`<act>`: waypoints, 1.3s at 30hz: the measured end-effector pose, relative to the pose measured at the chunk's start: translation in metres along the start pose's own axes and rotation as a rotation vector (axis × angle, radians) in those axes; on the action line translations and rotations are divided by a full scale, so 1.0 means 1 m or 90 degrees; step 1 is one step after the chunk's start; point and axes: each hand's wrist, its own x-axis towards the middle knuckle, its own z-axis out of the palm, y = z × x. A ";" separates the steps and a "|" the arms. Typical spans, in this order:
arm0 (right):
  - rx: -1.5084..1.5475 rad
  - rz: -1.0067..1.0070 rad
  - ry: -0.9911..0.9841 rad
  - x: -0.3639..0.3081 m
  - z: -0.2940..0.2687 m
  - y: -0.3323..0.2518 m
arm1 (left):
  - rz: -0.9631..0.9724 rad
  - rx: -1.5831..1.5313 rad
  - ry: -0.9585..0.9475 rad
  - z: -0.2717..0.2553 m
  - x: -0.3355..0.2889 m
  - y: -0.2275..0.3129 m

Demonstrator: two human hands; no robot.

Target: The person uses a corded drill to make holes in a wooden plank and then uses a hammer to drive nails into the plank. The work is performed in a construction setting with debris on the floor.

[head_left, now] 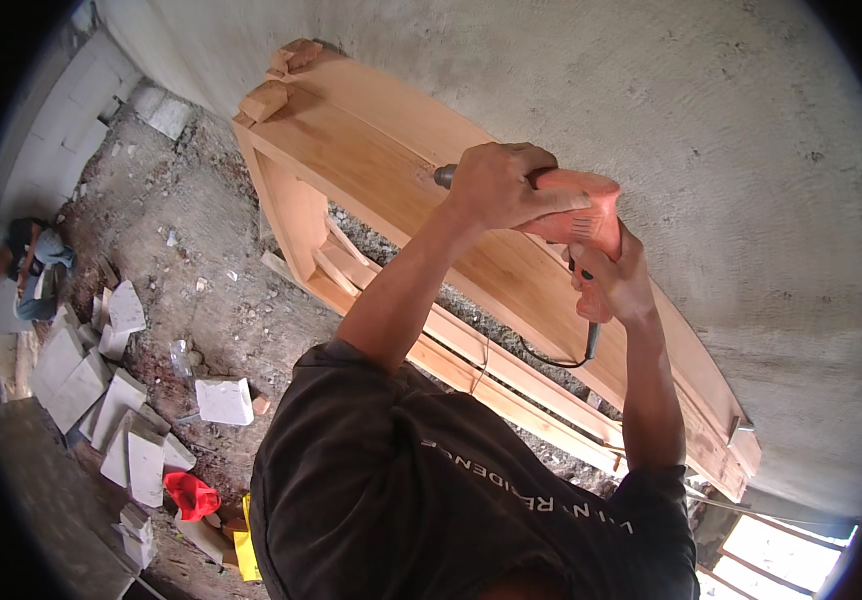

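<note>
An orange corded power drill [596, 205] is held level in front of me above a wooden frame [371, 145]. My left hand [499, 185] wraps round the front of its body, just behind the dark chuck [444, 176]. Round the handle at the back, my right hand [616, 275] is closed, with fingers near the trigger. The chuck points left, over the frame's wide board; I cannot tell whether a bit touches the wood. From the handle's base a black cord [571, 362] loops down across the frame.
Along a grey plastered wall [731, 150] lies the long frame, with wood blocks [266, 100] on its far end. Broken pale blocks [121, 410], a red bag [192, 495] and rubble cover the ground at left. Another person [36, 265] sits low at far left.
</note>
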 end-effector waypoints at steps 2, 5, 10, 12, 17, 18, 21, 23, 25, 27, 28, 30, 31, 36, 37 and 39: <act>-0.017 -0.013 -0.001 0.002 0.001 -0.003 | 0.000 -0.018 0.017 0.001 0.001 -0.004; -0.002 -0.033 -0.049 0.007 -0.008 0.000 | -0.023 0.028 0.001 0.003 0.003 -0.005; -0.036 -0.076 -0.017 -0.003 -0.030 -0.013 | 0.005 0.028 0.016 0.011 0.019 0.016; -0.041 -0.061 -0.031 -0.011 -0.052 -0.022 | 0.048 0.085 0.041 0.017 0.027 0.033; -0.098 -0.076 -0.003 -0.038 -0.057 -0.071 | 0.083 0.050 0.155 0.007 0.036 0.074; -0.114 -0.078 -0.008 -0.040 -0.053 -0.078 | 0.051 0.020 0.170 -0.003 0.033 0.080; -0.169 -0.102 -0.045 -0.037 -0.042 -0.091 | -0.017 -0.044 0.207 -0.022 0.024 0.079; -0.195 -0.099 -0.062 -0.032 -0.031 -0.102 | -0.052 -0.064 0.210 -0.033 0.020 0.074; -0.212 -0.072 -0.072 -0.028 -0.019 -0.113 | -0.091 -0.067 0.202 -0.043 0.018 0.070; -0.220 -0.094 -0.083 -0.027 -0.012 -0.115 | -0.095 -0.073 0.216 -0.047 0.014 0.066; -0.225 -0.105 -0.087 -0.026 -0.009 -0.117 | -0.096 -0.077 0.223 -0.049 0.013 0.065; -0.234 -0.106 -0.085 -0.025 -0.003 -0.122 | -0.096 -0.085 0.214 -0.054 0.012 0.061; -0.237 -0.106 -0.085 -0.024 0.000 -0.123 | -0.096 -0.088 0.209 -0.056 0.012 0.059; -0.246 -0.094 -0.096 -0.021 0.005 -0.127 | -0.117 -0.120 0.216 -0.058 0.011 0.053; -0.243 -0.097 -0.095 -0.020 0.006 -0.127 | -0.123 -0.122 0.213 -0.059 0.010 0.053; -0.254 -0.097 -0.092 -0.019 0.007 -0.127 | -0.131 -0.134 0.217 -0.060 0.009 0.053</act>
